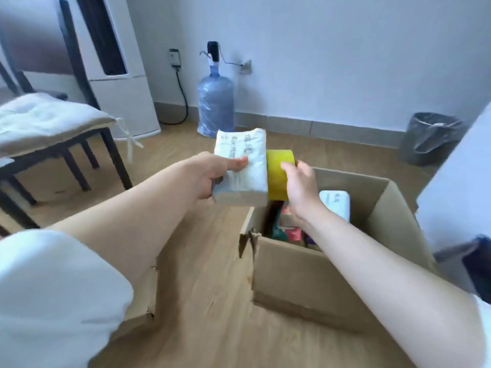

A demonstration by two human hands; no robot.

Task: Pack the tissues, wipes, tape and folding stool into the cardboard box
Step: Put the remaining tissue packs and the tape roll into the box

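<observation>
The left hand holds a pack of tissues up in the air, just to the left of the cardboard box. The thumb lies flat on top of the pack and the other fingers go under it, so the pack is pinched and should not slip. The right hand holds a yellow roll of tape over the back left corner of the box. Its fingers wrap around the right side of the roll, with the fingertips curled over the top edge. The tape and the tissues touch side by side, or almost. I think both are held high like this so they can be lowered into the open top, one from each hand. The box stands on the wood floor with its flaps open. Inside there is already a white pack at the back and some colourful packs near the front left, a bit blurry. There looks to be room on top of them. I cannot see a folding stool inside the box. A chair with a cushion stands off to the left, well away.
</observation>
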